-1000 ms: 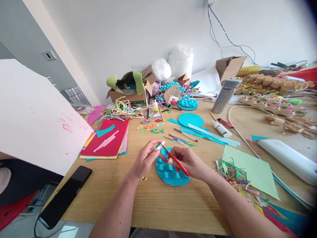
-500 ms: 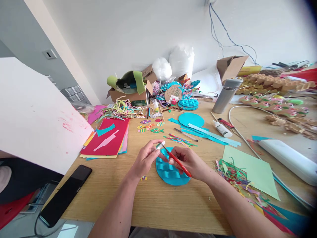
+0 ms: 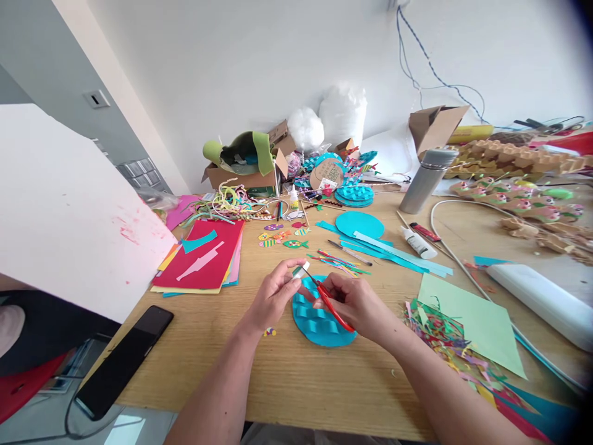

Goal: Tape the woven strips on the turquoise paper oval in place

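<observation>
Between its thumb and fingers, my left hand (image 3: 277, 294) pinches a small white and green piece (image 3: 301, 269). My right hand (image 3: 354, 301) is wrapped round the red handles of the scissors (image 3: 330, 304), whose blade tips reach the small piece. Under both hands lies a blue paper disc (image 3: 319, 327) with rows of raised blue strips, its upper part partly hidden by my fingers. Several paper fish (image 3: 295, 245) lie beyond my left hand. Thin coloured strips (image 3: 340, 262) rest just past the disc.
Stacked coloured paper (image 3: 208, 266) and a black phone (image 3: 125, 361) are at the left. Blue strips (image 3: 393, 250), a glue bottle (image 3: 419, 243) and a grey flask (image 3: 427, 182) stand or lie to the right. Shredded paper (image 3: 440, 327) and a green sheet (image 3: 477, 327) lie near my right forearm.
The scissors' red handles have turned slightly and look more spread in my right hand. My left hand still holds the small piece, and the whole view has shifted slightly.
</observation>
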Available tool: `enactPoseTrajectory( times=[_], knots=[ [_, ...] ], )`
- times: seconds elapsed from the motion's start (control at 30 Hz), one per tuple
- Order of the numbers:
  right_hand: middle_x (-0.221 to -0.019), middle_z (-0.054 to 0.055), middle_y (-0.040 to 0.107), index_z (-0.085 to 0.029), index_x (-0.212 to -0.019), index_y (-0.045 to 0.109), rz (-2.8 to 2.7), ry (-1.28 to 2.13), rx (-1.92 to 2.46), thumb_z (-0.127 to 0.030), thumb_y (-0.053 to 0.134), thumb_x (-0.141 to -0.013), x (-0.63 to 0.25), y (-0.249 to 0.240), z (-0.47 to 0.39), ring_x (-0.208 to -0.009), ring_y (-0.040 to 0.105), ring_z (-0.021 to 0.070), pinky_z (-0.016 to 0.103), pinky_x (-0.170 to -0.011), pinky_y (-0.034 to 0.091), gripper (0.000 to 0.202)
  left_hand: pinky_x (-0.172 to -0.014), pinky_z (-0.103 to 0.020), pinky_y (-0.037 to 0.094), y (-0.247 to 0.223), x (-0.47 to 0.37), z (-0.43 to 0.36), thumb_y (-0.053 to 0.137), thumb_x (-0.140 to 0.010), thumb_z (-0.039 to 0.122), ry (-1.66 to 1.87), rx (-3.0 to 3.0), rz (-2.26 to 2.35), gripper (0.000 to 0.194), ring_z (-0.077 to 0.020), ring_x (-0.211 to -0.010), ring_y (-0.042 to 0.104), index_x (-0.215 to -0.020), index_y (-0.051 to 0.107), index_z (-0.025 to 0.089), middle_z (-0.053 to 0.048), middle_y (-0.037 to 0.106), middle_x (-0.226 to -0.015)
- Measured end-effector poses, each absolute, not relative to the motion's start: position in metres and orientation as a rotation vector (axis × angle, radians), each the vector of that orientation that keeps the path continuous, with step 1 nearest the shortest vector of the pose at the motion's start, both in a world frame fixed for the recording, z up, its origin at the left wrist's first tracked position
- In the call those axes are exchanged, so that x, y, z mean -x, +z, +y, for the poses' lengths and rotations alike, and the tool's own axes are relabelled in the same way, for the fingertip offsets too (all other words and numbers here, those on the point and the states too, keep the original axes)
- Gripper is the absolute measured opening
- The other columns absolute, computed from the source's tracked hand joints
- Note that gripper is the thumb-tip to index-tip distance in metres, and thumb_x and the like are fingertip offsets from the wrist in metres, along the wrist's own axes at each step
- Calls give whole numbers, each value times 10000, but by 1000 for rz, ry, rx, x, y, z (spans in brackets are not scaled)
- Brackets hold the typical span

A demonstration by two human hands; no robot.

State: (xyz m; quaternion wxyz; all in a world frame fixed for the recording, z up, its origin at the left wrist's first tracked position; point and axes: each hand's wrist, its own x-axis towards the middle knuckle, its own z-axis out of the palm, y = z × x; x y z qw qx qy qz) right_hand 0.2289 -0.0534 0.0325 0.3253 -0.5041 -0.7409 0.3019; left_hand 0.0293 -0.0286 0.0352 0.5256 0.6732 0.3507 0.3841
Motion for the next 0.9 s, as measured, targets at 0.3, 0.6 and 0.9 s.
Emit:
enactPoseTrajectory(
  times=[0.3, 0.6, 0.9],
  knots=[
    [-772, 73, 695, -183, -900, 585, -2199, -105, 1468, -438, 470, -966, -234, 38, -59, -657, 617, 178, 263, -545, 299, 288, -507, -227, 362, 33, -33, -25, 482, -937, 396, 929, -1504, 830, 565, -100, -509, 510, -1447, 346, 195, -37, 721, -777],
    [-658, 24, 618, -184, -785, 570, -2486, -675, 1229, -267, 564, -930, -230, 56, -68, -547, 585, 180, 303, -544, 270, 167, -509, -205, 315, 31, -27, -16, 575, -708, 269, 1068, -1316, 962, 102, -64, -533, 430, -723, 592, 170, -14, 665, -793],
    [-645, 16, 618, -179, -755, 564, -2691, -674, 1122, -133, 592, -878, -224, 62, -67, -545, 603, 184, 329, -523, 222, 134, -607, -235, 371, 34, -27, -17, 638, -651, 235, 941, -1380, 982, 92, -102, -674, 524, -669, 600, 153, -79, 700, -1008]
  ],
)
